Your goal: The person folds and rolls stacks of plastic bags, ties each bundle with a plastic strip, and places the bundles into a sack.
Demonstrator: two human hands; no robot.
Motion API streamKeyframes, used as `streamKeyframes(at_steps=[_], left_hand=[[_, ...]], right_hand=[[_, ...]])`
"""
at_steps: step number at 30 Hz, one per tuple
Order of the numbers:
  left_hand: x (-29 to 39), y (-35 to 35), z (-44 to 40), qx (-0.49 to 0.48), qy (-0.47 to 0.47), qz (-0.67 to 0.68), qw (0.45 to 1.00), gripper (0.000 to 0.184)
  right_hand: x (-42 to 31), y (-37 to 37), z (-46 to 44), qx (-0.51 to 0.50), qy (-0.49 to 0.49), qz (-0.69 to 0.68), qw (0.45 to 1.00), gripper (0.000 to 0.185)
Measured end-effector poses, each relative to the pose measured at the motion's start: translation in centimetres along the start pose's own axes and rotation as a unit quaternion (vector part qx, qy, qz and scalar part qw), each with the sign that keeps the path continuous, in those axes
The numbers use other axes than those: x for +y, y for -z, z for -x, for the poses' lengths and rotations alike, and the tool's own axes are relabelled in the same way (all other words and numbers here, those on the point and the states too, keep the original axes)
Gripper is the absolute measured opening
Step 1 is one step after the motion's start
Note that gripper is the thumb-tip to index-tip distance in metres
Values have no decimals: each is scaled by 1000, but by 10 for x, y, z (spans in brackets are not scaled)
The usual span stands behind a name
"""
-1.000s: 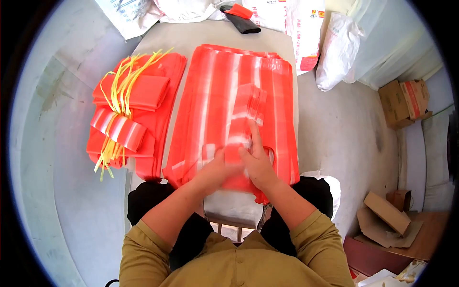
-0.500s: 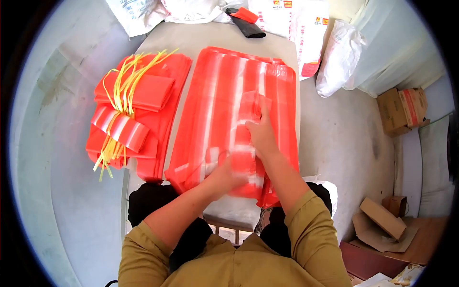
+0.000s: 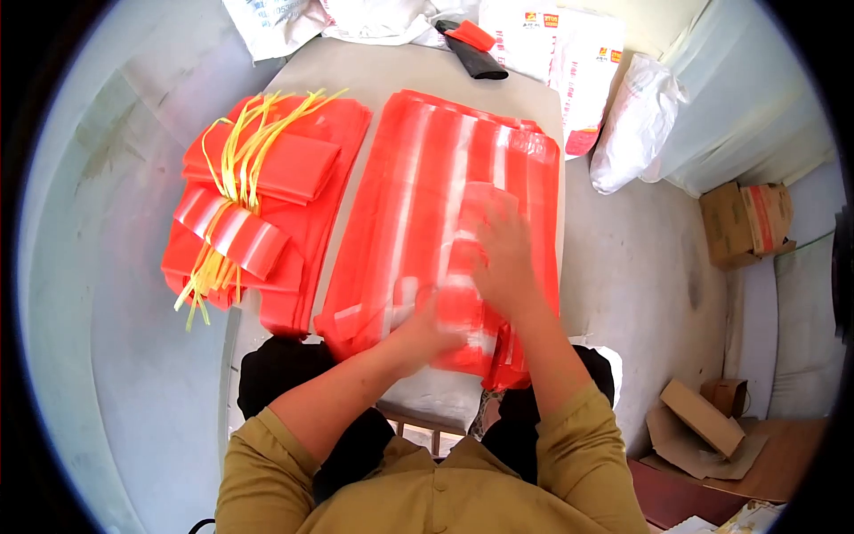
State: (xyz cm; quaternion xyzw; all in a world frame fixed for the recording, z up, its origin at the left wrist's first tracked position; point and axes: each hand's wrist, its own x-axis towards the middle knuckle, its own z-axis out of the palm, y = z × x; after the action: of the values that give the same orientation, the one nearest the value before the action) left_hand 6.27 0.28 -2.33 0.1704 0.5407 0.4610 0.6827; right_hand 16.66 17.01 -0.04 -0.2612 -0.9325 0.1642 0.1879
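A stack of red-and-white striped plastic bags lies in front of me. On its right half, a narrow folded striped bag runs lengthwise. My right hand rests over the upper part of this fold, fingers spread and slightly blurred. Close to the fold's lower end is my left hand, thumb apart from the fingers; its blurred fingertips touch or nearly touch the plastic. To the left, yellow ties lie across a small rolled striped bag and folded red bags.
White printed sacks line the far edge of the table, along with a black-and-red item. Cardboard boxes stand at the right, and flattened cardboard lies lower right.
My right hand has loosened from its grip on the folded bag and spread its fingers over it. My left hand stays near the lower end. The whole view has shifted slightly.
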Motion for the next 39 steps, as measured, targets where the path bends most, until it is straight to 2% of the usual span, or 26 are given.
streamKeyframes(at_steps=[1, 3, 7, 10, 11, 13, 16, 19, 24, 27, 29, 31, 34, 35, 37, 39], left_hand=[[-3, 2, -3, -3, -17, -16, 1000, 102], [-12, 7, -10, -11, -47, -51, 998, 106], [-5, 3, -6, 11, -9, -43, 999, 107], [-10, 4, -8, 3, -11, 3, 1000, 104], [-13, 5, -11, -5, -15, 21, 1000, 103], [-13, 5, -11, -14, -22, 51, 998, 102], [-9, 1, -8, -27, -15, 74, 997, 101], [-7, -1, -6, -31, -3, 74, 997, 100], [-27, 1, -16, -64, -18, 58, 996, 103], [-29, 2, -12, -49, -20, -17, 998, 106], [-23, 2, -10, -10, -40, -205, 978, 112], [8, 1, 12, 11, -21, -396, 918, 103], [18, 23, 22, 44, -162, -444, 880, 66], [31, 31, 35, 75, -152, -404, 899, 40], [43, 51, 45, 222, -232, -429, 844, 35], [51, 74, 54, 328, -286, -435, 788, 32]], right_hand=[[-7, 5, 10, -57, 19, 55, 997, 49], [0, -16, 26, -79, 27, 53, 995, 53], [3, -28, 33, -95, 23, 54, 994, 58], [-1, -25, 40, -29, -84, -30, 996, 63], [2, -23, 45, 14, -136, -143, 980, 67], [7, -15, 57, 94, -230, -362, 899, 75], [-1, -1, 69, 87, -342, -472, 808, 89], [6, -10, 71, 77, -345, -496, 793, 98], [8, -17, 61, 55, -347, -433, 830, 108], [6, -19, 58, 58, -326, -428, 841, 111], [3, -20, 57, 64, -322, -445, 833, 111], [1, -20, 57, 67, -329, -474, 814, 110], [-6, -13, 57, 65, -336, -498, 797, 104], [-5, -16, 58, 67, -332, -472, 814, 103], [-3, -22, 59, 72, -323, -417, 846, 102], [-2, -22, 59, 73, -321, -430, 841, 101]])
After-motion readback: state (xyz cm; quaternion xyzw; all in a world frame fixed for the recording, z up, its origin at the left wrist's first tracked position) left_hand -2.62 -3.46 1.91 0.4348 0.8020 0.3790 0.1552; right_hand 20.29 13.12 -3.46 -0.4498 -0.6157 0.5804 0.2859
